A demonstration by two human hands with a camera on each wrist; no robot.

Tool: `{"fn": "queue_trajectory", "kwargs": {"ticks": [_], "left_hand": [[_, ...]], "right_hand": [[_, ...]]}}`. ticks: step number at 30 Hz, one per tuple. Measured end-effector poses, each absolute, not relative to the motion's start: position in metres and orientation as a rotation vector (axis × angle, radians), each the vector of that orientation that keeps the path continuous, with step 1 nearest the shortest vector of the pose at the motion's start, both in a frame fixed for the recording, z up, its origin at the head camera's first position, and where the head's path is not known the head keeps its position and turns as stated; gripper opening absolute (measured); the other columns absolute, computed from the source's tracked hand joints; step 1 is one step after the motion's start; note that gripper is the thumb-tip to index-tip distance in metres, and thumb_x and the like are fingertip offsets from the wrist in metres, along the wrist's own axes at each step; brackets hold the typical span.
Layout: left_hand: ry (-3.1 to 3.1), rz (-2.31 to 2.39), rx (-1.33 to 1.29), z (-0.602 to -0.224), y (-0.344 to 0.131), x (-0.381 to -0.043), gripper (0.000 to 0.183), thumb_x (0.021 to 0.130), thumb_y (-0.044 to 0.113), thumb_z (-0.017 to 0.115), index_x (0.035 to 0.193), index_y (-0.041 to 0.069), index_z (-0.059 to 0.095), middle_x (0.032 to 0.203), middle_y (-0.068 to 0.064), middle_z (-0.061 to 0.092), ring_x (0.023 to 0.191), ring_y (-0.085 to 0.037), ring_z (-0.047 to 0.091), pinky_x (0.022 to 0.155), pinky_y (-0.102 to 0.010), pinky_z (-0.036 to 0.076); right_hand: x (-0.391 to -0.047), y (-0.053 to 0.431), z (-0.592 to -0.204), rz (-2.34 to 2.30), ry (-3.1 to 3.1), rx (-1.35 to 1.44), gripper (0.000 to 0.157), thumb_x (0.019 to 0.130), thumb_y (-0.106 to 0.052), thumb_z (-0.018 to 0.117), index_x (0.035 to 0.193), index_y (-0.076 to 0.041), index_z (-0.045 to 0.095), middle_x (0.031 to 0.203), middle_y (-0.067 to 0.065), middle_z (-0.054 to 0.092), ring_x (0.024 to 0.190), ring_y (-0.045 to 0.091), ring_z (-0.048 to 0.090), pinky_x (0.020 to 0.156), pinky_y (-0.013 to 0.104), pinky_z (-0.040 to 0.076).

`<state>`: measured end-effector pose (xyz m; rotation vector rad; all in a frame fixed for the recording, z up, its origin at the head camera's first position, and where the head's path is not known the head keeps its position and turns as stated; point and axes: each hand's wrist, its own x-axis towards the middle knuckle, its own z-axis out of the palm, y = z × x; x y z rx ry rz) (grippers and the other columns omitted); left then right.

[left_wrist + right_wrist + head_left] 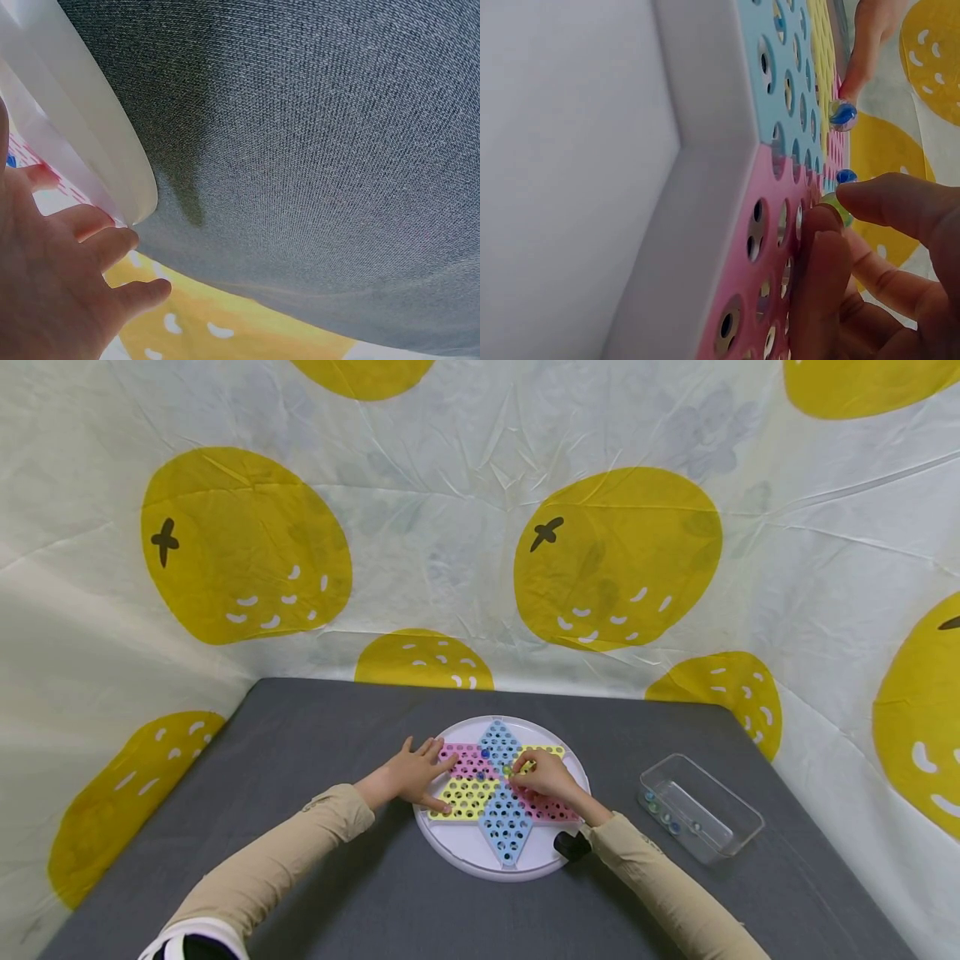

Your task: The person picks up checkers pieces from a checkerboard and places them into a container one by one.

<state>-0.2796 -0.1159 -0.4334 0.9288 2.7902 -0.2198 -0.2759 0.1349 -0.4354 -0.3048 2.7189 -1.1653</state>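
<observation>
A round white Chinese checkers board [450, 850] with a pink, yellow and blue star of holes lies on the table. My right hand [545, 775] is over its right half, pinching a yellow-green marble [837, 207] between thumb and forefinger, close over the holes near the star's middle. Two blue-swirled marbles sit on the board, one upper [485, 753] and one lower [481, 776]. My left hand [412, 775] lies at the board's left edge, fingers spread over the pink and yellow points; in the left wrist view the fingers [112, 244] reach over the white rim.
To the right stands a clear plastic box [723, 785] with several marbles [663, 817] along its left side. A small black device [572, 846] is at my right wrist. The dark grey table [360, 877] meets a white curtain [435, 543] with yellow fruit prints behind.
</observation>
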Motion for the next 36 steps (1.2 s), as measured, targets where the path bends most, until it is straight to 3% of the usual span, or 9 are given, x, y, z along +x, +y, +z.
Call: {"fn": "queue_trajectory", "kwargs": {"ticks": [21,36], "left_hand": [[2.788,-0.212,0.924,-0.432,-0.116,-0.277,0.092,0.071,0.070,0.050,0.143,0.019,0.023,0.148,-0.018,0.017,0.136,-0.035,0.018,0.103,-0.060,0.016],[2.789,-0.199,0.935,-0.432,-0.117,-0.276,0.092,0.072,0.070,0.050,0.142,0.018,0.023,0.148,-0.019,0.017,0.135,-0.036,0.019,0.103,-0.060,0.017]], "right_hand": [[-0.270,0.139,-0.432,-1.234,2.608,-0.190,0.014,0.076,-0.013,0.068,0.084,-0.004,0.062,0.073,0.007,0.063,0.055,0.011,0.058,0.051,0.026,0.047],[-0.260,0.153,-0.424,-1.142,2.654,-0.255,0.016,0.078,-0.022,0.067,0.084,-0.008,0.063,0.069,0.003,0.061,0.053,0.009,0.050,0.050,0.022,0.040]]}}
